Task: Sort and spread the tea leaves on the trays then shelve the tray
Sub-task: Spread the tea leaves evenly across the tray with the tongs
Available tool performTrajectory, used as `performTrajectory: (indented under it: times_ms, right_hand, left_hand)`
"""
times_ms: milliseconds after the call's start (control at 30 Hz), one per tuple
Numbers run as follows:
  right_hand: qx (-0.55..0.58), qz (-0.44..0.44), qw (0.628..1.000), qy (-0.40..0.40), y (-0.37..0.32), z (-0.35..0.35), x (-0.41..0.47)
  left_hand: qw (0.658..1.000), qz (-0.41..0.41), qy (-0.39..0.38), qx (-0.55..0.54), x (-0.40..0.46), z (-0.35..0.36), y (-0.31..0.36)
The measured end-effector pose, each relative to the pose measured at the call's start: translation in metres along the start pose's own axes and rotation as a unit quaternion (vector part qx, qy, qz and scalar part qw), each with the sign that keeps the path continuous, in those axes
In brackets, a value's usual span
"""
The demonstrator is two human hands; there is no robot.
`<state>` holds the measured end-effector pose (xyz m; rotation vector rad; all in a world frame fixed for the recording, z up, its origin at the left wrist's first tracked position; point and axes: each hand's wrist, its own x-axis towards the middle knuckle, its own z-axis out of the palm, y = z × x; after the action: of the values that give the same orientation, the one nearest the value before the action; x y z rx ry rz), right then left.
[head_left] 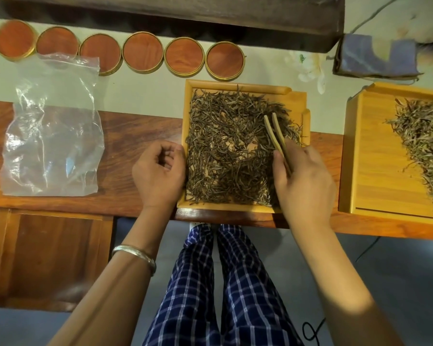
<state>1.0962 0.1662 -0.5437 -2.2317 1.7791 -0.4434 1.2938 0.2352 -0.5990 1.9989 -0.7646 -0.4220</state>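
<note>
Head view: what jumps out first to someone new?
The centre wooden tray, covered almost edge to edge with dark tea leaves, the right hand working wooden tongs over them and the left hand curled at the tray's left rim. Next, the row of six round red-topped tins along the back, with a crumpled clear plastic bag lying at left.

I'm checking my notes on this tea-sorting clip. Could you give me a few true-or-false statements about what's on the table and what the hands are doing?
1. The right hand holds tongs over the middle tray. True.
2. The left hand grips the plastic bag. False: it rests curled at the tray's left edge, apart from the bag.
3. Six round lids sit in a row. True.
4. The right tray is evenly covered. False: its leaves lie toward the right.
</note>
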Motion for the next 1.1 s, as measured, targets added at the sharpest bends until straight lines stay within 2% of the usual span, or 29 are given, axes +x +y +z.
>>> performTrajectory:
  times_ms: [233,533,767,900,1100]
  right_hand:
    - [0.034,0.009,0.999,0.015,0.0,-0.002,0.012]
    - [0.009,-0.018,0.999,-0.045,-0.011,0.002,0.005]
    - [0.013,-0.014,1.0,-0.021,-0.012,-0.001,0.011]
    - [0.001,-0.025,0.998,-0.051,-0.014,-0.001,0.005]
    - [0.045,-0.057,0.994,-0.085,-0.025,-0.007,-0.017]
  left_hand:
    - [1.0,0.003,0.0,0.001,0.0,0.0,-0.001]
    - [1.0,-0.003,0.001,-0.002,-0.001,0.0,-0.001]
    - [1.0,-0.017,-0.005,0.001,-0.001,-0.001,0.002]
    - [1.0,-0.014,-0.003,0.009,-0.001,-0.001,0.005]
    - [1.0,-0.016,-0.004,0.01,-0.001,-0.001,0.005]
